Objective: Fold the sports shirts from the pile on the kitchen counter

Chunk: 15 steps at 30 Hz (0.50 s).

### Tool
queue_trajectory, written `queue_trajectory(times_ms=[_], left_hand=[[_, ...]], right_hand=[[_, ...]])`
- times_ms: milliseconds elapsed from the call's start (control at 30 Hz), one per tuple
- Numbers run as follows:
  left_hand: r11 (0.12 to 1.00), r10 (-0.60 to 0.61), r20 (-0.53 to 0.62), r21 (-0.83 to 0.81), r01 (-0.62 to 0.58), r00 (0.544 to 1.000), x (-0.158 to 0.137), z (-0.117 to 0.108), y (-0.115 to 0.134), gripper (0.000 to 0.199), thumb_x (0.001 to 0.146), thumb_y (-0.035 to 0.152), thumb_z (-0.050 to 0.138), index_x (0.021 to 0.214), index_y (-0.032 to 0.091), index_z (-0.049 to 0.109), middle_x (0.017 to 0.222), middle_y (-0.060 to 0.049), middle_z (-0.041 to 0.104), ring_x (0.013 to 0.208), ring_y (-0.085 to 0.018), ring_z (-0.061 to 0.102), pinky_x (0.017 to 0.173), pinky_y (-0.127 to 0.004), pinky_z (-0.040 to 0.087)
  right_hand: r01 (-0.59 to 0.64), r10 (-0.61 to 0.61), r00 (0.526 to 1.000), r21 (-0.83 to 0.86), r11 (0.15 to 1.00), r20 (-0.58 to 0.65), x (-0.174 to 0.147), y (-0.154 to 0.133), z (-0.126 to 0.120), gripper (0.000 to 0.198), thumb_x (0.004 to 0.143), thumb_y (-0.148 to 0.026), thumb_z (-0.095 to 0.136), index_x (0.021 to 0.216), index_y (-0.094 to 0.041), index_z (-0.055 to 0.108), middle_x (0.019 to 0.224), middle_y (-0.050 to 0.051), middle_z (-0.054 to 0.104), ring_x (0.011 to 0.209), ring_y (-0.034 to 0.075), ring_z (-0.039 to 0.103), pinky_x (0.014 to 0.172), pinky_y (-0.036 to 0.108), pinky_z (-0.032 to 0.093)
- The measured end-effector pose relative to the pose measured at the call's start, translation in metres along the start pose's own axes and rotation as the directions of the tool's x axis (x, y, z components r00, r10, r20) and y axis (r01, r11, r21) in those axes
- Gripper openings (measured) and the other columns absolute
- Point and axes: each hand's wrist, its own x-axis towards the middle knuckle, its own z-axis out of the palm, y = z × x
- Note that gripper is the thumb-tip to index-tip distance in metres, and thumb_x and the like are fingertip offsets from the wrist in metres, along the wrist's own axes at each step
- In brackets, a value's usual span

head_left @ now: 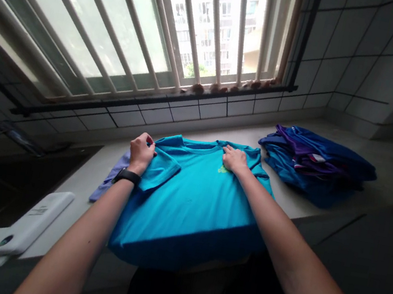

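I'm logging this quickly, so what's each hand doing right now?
Left hand: closed, pinching the sleeve of the blue T-shirt.
Right hand: on the blue T-shirt near the collar; whether it grips cannot be told.

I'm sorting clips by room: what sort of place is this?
Probably a home kitchen, though it is dim: a long pale counter runs below a barred window, and white tiled walls rise behind it.
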Motion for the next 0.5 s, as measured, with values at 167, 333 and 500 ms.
queue_trajectory(times_ms=[167, 333, 500], left_hand=[[0.991, 0.084, 0.094, 0.095, -0.093, 0.992, -0.006, 0.023, -0.011, 0.054, 0.081, 0.028, 0.063, 0.131, 0.011, 0.058, 0.144, -0.022, 0.058, 0.138, -0.035, 0.054, 0.117, -0.044, 0.044], [0.909, 0.302, 0.322, 0.187, -0.373, 0.898, -0.046, 0.017, -0.001, 0.054, 0.087, 0.031, 0.055, 0.137, 0.011, 0.058, 0.149, -0.02, 0.056, 0.141, -0.034, 0.051, 0.12, -0.045, 0.04], [0.842, 0.306, 0.45, 0.284, -0.459, 0.839, -0.098, 0.018, 0.016, 0.045, 0.098, 0.033, 0.042, 0.135, 0.015, 0.062, 0.14, -0.017, 0.064, 0.134, -0.031, 0.057, 0.113, -0.042, 0.046]], right_hand=[[-0.028, 0.027, 1.0, -0.032, 0.999, -0.013, 0.018, 0.01, 0.0, 0.057, 0.103, -0.027, 0.03, 0.157, -0.028, 0.049, 0.158, 0.007, 0.053, 0.134, 0.027, 0.058, 0.107, 0.041, 0.049], [-0.013, 0.012, 1.0, -0.11, 0.994, -0.008, 0.02, 0.006, -0.01, 0.053, 0.103, -0.017, 0.029, 0.147, -0.02, 0.057, 0.147, 0.018, 0.06, 0.129, 0.028, 0.06, 0.102, 0.041, 0.05], [0.101, -0.107, 0.994, -0.144, 0.984, -0.031, -0.011, -0.012, -0.029, 0.048, 0.103, -0.014, 0.03, 0.14, -0.017, 0.06, 0.146, 0.02, 0.057, 0.13, 0.028, 0.057, 0.106, 0.04, 0.047]])
